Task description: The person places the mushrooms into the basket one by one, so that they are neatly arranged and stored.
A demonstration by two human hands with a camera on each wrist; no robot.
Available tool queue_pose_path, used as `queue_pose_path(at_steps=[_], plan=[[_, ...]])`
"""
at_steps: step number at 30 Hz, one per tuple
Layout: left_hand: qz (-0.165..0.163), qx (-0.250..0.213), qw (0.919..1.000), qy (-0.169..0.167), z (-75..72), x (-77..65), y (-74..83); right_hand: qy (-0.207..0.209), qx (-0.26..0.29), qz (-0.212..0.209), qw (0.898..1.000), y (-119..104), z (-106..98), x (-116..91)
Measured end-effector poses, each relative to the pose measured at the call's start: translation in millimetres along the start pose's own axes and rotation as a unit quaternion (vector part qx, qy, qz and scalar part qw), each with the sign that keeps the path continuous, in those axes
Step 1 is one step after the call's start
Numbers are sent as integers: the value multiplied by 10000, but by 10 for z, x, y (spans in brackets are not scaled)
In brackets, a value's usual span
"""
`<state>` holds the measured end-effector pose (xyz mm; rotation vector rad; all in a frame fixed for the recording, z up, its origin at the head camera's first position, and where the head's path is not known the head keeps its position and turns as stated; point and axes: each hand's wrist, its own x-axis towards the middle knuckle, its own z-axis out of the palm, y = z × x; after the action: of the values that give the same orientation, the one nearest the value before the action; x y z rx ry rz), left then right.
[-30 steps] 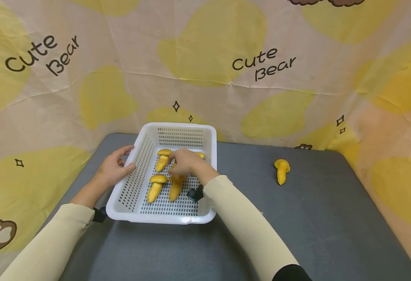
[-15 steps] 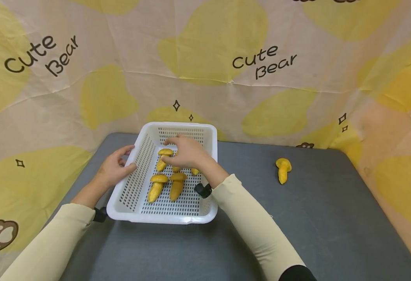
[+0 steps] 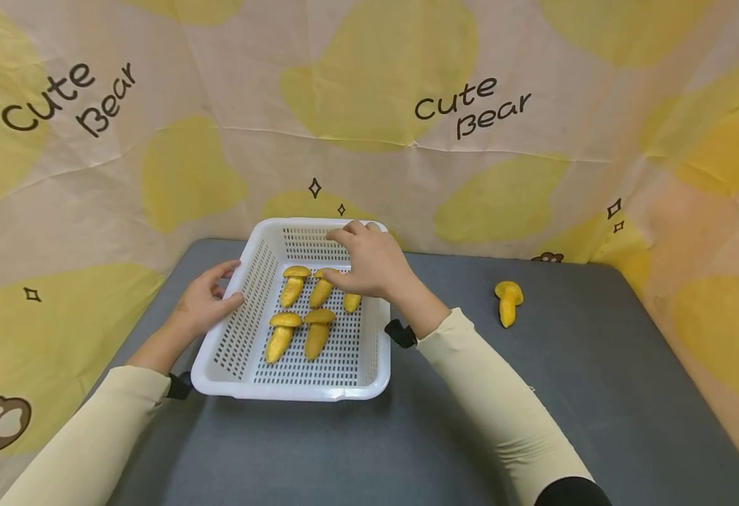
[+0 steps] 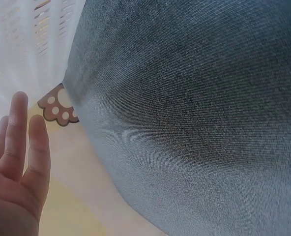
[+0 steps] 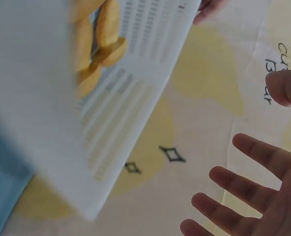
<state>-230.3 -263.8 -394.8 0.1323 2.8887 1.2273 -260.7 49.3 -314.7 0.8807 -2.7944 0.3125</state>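
A white plastic basket (image 3: 290, 392) with slotted walls holds several yellow mushrooms (image 3: 279, 337) in two rows. My left hand (image 3: 201, 303) rests against the basket's left wall, fingertips at the rim; its extended fingers (image 4: 39, 147) also show in the left wrist view. Over the basket's right rim hovers my right hand (image 3: 376, 261), its fingers spread and nothing in them. It partly hides the mushroom at the right of the back row (image 3: 352, 303). In the right wrist view, the spread fingers (image 5: 244, 189) appear beside the basket's corner. One more mushroom (image 3: 508, 303) lies outside, to the right.
The basket stands on a grey table (image 3: 458, 422). Behind and around the table hangs a cream and yellow cloth (image 3: 357, 105) with printed lettering and paw prints.
My right hand has lifted from among the mushrooms, with its fingers opening, and moved right to the basket's right rim. My left hand has stayed at the left wall.
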Motion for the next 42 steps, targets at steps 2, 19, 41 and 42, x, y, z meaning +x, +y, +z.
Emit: queue_pose_path(at_steps=[2, 19, 41, 42], plan=[[-6, -11, 10000, -10, 2, -4, 1, -26, -61, 106, 9999, 67, -15, -39], [-49, 63, 10000, 4, 5, -6, 0, 487, 506, 558, 9960, 653, 7, -440], [-53, 80, 9999, 49, 17, -2, -20, 288, 1072, 1578, 9812, 1394, -120, -1029], [-53, 68, 9999, 52, 16, 0, -20, 282, 1091, 1623, 9803, 1424, -125, -1047]])
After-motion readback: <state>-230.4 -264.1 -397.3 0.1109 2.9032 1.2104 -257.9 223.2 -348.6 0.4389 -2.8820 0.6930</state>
